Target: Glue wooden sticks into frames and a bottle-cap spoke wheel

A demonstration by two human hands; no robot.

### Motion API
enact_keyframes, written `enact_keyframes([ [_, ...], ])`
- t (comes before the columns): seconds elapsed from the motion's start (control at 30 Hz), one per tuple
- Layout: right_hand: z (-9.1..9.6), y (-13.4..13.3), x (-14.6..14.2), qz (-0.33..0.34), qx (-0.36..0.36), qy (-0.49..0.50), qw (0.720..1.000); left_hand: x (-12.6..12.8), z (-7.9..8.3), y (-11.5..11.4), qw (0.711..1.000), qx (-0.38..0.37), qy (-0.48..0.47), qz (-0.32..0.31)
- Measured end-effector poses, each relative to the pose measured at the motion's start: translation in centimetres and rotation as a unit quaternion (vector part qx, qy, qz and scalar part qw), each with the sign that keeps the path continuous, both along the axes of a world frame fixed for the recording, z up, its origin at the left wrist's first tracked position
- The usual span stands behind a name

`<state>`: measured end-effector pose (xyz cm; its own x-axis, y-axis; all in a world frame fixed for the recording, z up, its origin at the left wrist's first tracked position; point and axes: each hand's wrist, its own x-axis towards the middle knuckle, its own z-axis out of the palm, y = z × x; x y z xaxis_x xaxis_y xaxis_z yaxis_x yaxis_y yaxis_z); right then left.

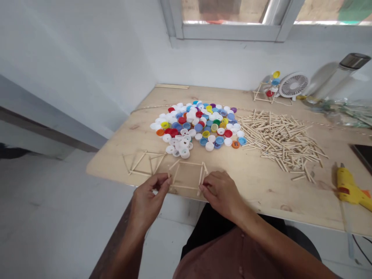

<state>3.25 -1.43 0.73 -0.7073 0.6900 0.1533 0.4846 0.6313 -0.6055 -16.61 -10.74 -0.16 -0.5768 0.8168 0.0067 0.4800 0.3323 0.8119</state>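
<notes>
Between my two hands, at the table's front edge, is a small open frame of thin wooden sticks point(186, 188). My left hand point(151, 195) pinches its left side between thumb and fingers. On the opposite side, my right hand point(222, 192) is closed on the frame's right end, its fingertips at the upright sticks. A second stick frame point(141, 173) rests on the table just beyond my left hand. Past the held frame lies a heap of coloured plastic bottle caps point(192, 126), mostly white, blue, red and yellow.
A pile of loose wooden sticks point(281, 139) spreads right of the caps. A yellow glue gun point(350, 186) lies at the right edge. Toward the back wall stand a small white fan point(293, 85), a stick frame with caps point(263, 93) and a clear bottle point(331, 83). Two longer sticks point(172, 86) lie at the back.
</notes>
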Motion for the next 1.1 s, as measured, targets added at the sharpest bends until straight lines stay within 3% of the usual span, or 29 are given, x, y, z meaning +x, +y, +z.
enact_keyframes([
  [0.3,-0.7,0.5,-3.1,0.010,0.016,-0.028,0.999,-1.4,0.6,0.6,0.998,-0.007,0.047,0.029],
  [0.7,-0.4,1.0,-4.4,0.027,0.008,-0.035,0.999,-1.4,0.7,1.1,0.989,-0.042,0.124,0.076],
  [0.9,-0.1,0.9,-2.8,0.022,0.002,-0.015,1.000,-1.3,0.8,1.4,0.985,-0.042,0.148,0.079],
  [1.1,0.8,0.8,2.0,-0.034,-0.004,0.039,0.999,-0.1,2.0,1.0,0.973,-0.025,0.179,0.144],
])
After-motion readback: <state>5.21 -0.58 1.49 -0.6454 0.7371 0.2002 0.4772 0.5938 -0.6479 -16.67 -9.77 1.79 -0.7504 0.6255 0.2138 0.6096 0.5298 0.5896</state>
